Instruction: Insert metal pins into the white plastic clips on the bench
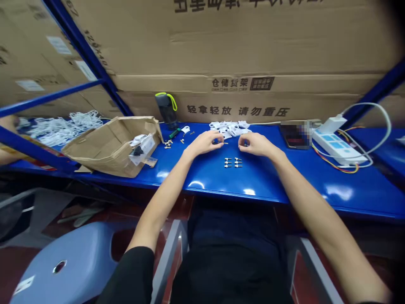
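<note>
On the blue table my left hand (205, 142) has its fingers curled in a pinch, with a small brass-coloured piece (225, 143) at its fingertips. My right hand (255, 144) is also pinched, a short gap to the right; whatever lies between its fingers is too small to make out. Behind both hands is a pile of white plastic parts (230, 128). Several small metal pins with white collars (228, 162) lie in two short columns on the near side of the hands.
An open cardboard box (104, 147) stands left, beside a dark bottle (166, 110), a green screwdriver (174, 133) and loose brass pieces (167, 144). White cords (60, 128) lie farther left, near another person's arm. A phone (295, 135) and power strip (338, 147) are right.
</note>
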The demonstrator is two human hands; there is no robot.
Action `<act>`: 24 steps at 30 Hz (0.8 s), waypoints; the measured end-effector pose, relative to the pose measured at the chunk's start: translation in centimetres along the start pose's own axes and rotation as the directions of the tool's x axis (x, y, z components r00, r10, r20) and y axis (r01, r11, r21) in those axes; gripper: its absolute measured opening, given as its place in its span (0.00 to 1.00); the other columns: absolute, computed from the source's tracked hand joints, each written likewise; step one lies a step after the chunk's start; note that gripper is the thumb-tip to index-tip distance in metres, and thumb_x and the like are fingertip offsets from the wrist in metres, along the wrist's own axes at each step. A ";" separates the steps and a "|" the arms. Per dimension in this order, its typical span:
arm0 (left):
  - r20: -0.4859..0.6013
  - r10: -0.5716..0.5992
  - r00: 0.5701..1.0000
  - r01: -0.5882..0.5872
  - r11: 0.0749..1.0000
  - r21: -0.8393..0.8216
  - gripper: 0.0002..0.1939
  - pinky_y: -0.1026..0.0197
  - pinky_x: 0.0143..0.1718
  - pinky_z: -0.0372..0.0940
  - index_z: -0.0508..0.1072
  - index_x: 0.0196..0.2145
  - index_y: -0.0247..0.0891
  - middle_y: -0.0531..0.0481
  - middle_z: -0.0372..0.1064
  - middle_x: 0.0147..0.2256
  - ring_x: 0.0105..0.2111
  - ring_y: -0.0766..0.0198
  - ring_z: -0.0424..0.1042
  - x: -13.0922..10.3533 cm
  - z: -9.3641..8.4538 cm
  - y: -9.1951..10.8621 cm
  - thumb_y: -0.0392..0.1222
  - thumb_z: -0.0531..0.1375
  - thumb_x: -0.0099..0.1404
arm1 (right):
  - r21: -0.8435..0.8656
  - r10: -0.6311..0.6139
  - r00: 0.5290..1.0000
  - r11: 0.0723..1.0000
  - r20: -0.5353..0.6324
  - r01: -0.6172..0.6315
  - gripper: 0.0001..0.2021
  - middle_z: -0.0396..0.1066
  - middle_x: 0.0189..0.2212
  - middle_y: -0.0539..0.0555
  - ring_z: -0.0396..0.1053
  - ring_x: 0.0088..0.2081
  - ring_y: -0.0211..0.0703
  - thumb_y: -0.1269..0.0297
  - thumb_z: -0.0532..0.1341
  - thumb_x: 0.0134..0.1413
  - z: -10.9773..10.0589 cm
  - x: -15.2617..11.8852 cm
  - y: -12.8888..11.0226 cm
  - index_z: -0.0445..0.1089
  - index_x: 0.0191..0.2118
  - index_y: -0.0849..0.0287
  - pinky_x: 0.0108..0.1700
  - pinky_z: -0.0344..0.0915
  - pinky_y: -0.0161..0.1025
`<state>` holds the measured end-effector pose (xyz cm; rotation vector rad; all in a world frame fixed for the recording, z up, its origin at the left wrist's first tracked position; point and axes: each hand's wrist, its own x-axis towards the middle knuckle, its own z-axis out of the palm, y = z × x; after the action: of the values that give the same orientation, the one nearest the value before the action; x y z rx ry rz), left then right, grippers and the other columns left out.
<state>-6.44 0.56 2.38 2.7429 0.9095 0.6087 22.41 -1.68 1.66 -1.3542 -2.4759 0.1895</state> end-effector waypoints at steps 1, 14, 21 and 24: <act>0.007 -0.037 0.999 0.036 0.998 0.053 0.09 0.50 0.55 0.67 0.81 0.43 0.40 0.44 0.77 0.45 0.49 0.51 0.74 -0.1 -0.2 -0.3 0.44 0.62 0.75 | -0.025 0.008 1.000 1.000 0.008 -0.008 0.07 0.82 0.40 0.59 0.74 0.40 0.53 0.63 0.65 0.59 -0.2 -0.2 0.4 0.81 0.39 0.56 0.44 0.67 0.45; 0.073 0.094 0.993 -0.081 0.983 -0.165 0.13 0.53 0.59 0.66 0.86 0.43 0.42 0.46 0.80 0.46 0.50 0.54 0.75 0.7 1.6 2.1 0.51 0.64 0.75 | 0.386 -0.106 0.950 0.922 0.293 -0.017 0.19 0.80 0.33 0.53 0.72 0.33 0.44 0.47 0.70 0.57 -1.6 -0.7 -1.1 0.83 0.43 0.57 0.37 0.64 0.40; 0.135 0.106 0.985 -0.074 0.973 -0.221 0.12 0.54 0.57 0.67 0.87 0.44 0.45 0.46 0.81 0.47 0.51 0.54 0.76 0.9 2.7 2.6 0.53 0.67 0.73 | 0.357 -0.101 0.941 0.934 0.322 -0.022 0.21 0.77 0.28 0.52 0.69 0.30 0.43 0.42 0.70 0.56 -0.7 -0.5 -0.5 0.84 0.40 0.56 0.34 0.61 0.40; 0.123 0.088 0.989 -0.063 0.980 -0.191 0.12 0.56 0.54 0.67 0.87 0.44 0.44 0.46 0.80 0.45 0.49 0.55 0.76 1.0 3.1 2.4 0.51 0.67 0.74 | 0.327 -0.088 0.961 0.945 0.263 -0.003 0.21 0.78 0.29 0.53 0.70 0.31 0.43 0.42 0.68 0.59 -0.5 -0.5 -0.5 0.84 0.39 0.57 0.35 0.61 0.40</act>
<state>-3.04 -0.90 0.67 2.6221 0.6845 0.4931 22.40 -2.37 2.16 -1.1984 -2.5400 0.7891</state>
